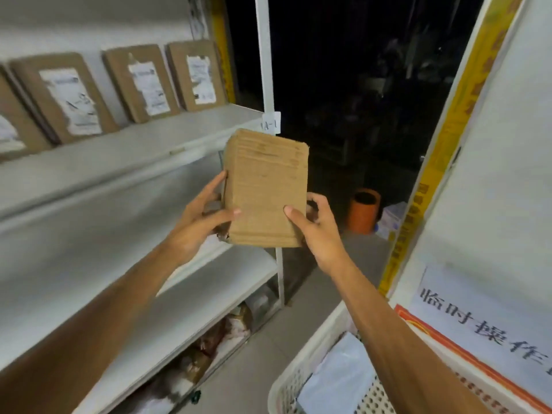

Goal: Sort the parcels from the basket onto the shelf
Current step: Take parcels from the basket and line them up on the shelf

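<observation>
Two hands are gripping one brown cardboard parcel — my left hand is curling round its left edge with the thumb lying on the front face, and my right hand is pinching the lower right corner, thumb in front and fingers behind. I am holding the parcel upright in the air, just off the right front corner of the white shelf, in front of the post bearing a small paper tag. Along the back edge of the top board, labelled parcels are leaning backward. The white basket is sitting under my right forearm — white bags are lying inside it. An orange bin is standing on the floor beyond the parcel.
</observation>
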`<state>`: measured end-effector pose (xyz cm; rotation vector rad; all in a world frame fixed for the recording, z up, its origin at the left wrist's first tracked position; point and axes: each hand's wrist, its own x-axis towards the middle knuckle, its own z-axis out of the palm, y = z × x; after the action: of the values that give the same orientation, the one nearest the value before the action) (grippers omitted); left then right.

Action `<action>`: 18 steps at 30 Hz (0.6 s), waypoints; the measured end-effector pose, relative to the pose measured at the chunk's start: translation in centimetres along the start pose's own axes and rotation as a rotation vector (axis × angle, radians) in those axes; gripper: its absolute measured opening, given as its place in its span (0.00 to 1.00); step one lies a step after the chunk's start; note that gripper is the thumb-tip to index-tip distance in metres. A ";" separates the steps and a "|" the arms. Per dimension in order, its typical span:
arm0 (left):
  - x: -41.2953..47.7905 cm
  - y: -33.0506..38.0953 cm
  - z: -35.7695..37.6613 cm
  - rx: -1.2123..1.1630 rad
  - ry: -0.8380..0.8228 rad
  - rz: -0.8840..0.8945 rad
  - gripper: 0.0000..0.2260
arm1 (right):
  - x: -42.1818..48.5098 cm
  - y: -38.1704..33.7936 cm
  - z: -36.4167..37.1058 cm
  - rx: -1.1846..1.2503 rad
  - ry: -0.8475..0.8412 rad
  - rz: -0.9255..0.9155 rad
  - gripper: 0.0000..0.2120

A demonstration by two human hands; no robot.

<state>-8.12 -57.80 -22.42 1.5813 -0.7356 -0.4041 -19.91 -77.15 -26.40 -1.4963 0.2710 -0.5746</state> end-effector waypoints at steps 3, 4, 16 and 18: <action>-1.9 3.0 -3.7 0.035 0.159 0.109 0.34 | 1.6 -3.1 4.2 0.006 -0.123 -0.074 0.15; -2.6 4.1 -4.9 0.049 0.227 0.132 0.34 | 2.2 -4.3 5.8 0.001 -0.153 -0.102 0.15; -10.5 11.1 -17.7 0.265 0.718 0.328 0.43 | 1.7 -14.9 28.3 -0.235 -0.331 -0.243 0.55; -12.5 11.5 -20.5 0.309 0.685 0.329 0.40 | 1.3 -15.2 30.5 -0.183 -0.381 -0.251 0.53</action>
<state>-6.61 -34.31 -10.01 1.6967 -0.5141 0.5003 -6.24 -51.31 -8.90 -1.7963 -0.1673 -0.4586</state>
